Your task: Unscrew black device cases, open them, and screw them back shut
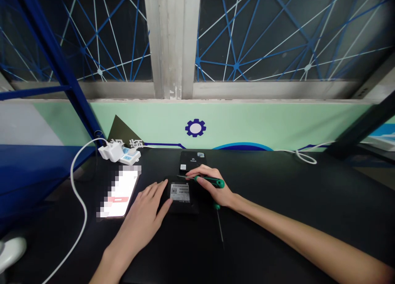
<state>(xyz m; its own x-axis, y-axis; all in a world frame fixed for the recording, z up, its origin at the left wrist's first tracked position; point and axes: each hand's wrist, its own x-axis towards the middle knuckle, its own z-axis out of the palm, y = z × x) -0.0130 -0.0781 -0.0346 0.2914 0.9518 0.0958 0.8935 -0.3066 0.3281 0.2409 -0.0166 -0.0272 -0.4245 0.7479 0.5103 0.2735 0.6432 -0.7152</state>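
The left hand (149, 206) lies spread, the right (222, 194) pinches a screwdriver (218, 182), at a black table (293, 181) below windows (268, 35).

Bare hands (149, 206), slender bare forearms (293, 232)

My one camera rides on my head, facing forward and tilted down over the black counter (296, 189). It looks from above and behind along my forearms (277, 224), my fingers (162, 188) sitting a little below mid-view, and its wide reach takes in the green wall (247, 121) and windows (277, 33) beyond.
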